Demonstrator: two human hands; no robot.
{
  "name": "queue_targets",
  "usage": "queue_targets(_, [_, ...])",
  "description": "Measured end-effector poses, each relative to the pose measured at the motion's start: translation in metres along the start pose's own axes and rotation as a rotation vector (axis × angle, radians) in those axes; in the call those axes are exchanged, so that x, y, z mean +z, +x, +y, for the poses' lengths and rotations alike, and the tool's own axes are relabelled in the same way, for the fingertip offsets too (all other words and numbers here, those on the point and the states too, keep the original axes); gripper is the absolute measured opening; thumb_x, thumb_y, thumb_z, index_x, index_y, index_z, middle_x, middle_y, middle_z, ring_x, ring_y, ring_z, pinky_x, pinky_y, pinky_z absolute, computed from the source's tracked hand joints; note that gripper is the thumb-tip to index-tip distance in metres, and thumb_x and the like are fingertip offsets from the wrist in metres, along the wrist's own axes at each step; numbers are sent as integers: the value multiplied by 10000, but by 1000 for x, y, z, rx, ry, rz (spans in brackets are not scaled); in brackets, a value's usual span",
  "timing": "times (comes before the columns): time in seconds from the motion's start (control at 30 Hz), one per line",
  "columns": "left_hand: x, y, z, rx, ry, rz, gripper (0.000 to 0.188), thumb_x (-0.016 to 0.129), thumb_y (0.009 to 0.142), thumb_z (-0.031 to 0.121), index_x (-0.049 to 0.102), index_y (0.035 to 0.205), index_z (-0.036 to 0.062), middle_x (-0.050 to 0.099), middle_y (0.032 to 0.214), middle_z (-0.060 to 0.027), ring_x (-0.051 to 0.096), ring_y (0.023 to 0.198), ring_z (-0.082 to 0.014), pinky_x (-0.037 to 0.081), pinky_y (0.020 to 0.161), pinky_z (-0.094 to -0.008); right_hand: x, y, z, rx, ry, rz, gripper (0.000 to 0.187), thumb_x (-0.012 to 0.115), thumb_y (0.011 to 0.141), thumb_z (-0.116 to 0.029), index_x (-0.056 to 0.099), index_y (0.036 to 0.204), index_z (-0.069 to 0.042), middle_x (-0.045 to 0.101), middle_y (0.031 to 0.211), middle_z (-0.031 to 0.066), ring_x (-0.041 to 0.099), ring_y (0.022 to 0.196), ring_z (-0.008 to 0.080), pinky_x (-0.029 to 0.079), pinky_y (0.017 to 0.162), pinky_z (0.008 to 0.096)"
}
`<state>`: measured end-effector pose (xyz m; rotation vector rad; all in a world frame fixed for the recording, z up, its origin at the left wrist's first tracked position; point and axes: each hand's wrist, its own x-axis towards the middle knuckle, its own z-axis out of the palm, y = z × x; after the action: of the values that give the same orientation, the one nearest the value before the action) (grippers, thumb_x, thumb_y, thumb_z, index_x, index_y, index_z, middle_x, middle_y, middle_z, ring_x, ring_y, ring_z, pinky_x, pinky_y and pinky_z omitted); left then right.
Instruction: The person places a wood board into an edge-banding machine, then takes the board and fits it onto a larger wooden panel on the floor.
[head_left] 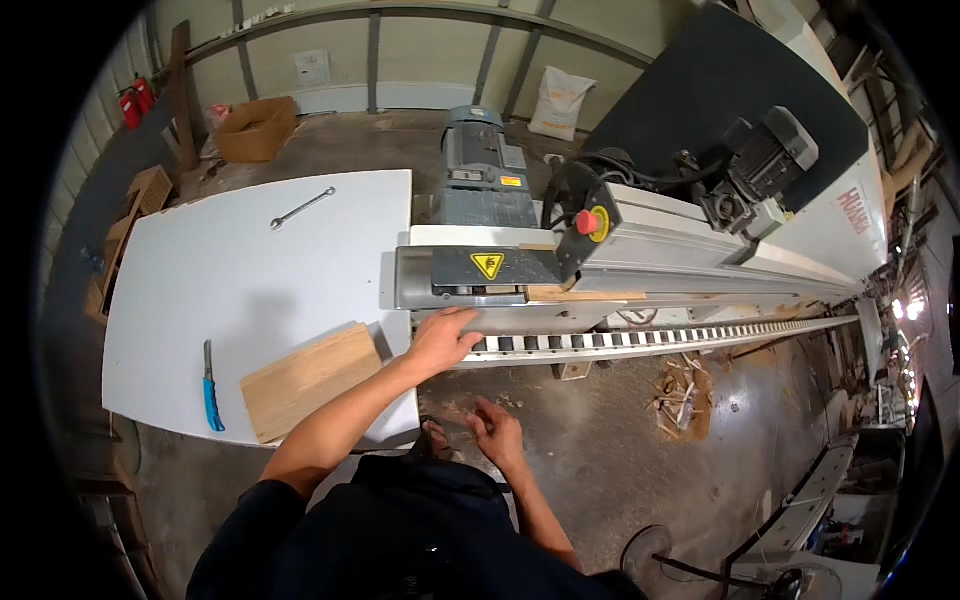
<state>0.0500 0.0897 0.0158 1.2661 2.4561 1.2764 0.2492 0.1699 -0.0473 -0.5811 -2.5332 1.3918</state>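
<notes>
My left hand [441, 342] rests at the near end of the roller rail [600, 343], just below the machine's infeed, with its fingers stretched out and nothing in them. My right hand [496, 436] hangs in front of my body above the floor, its fingers loosely bent and apart, empty. A narrow wooden strip [590, 295] lies along the machine, under and past the dark guard [490, 266] with a yellow warning triangle. On the white table [250, 250] a wooden board [312, 383] lies partly behind my left forearm, near a blue-handled knife [211, 395].
A combination wrench [303, 208] lies at the table's far side. The machine carries a red emergency stop button [588, 222] and a grey motor [482, 150]. Wood scraps [682, 400] litter the floor. A cardboard box [257, 130] and a white sack [561, 103] stand by the wall.
</notes>
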Motion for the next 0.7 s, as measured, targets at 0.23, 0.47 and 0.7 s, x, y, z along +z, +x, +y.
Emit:
queue_targets(0.23, [-4,2,-11,-93,84,48,380,659,782,193,595,1098,-9,616,1043,-203,585,955,-381,474,821,-437,0,-10,6,78,12,5,360,669,812,-175,609,1125,-7,651,989,188,660,868,302,520,734,351])
queue_targets(0.47, [-16,0,-31,-274,186,262,563,692,758,285,521,1180,-45,500,1115,-219,469,1014,-363,384,899,-456,5,2,13,85,-55,-81,360,665,823,-265,625,1093,-29,659,951,179,657,858,316,515,735,369])
queue_targets(0.7, [-29,4,-63,-492,428,347,861,694,737,489,381,1289,-93,404,1259,-292,344,1189,-426,293,1002,-481,14,16,11,-25,-40,-127,370,674,818,-290,628,1092,-47,659,912,167,652,831,319,513,713,370])
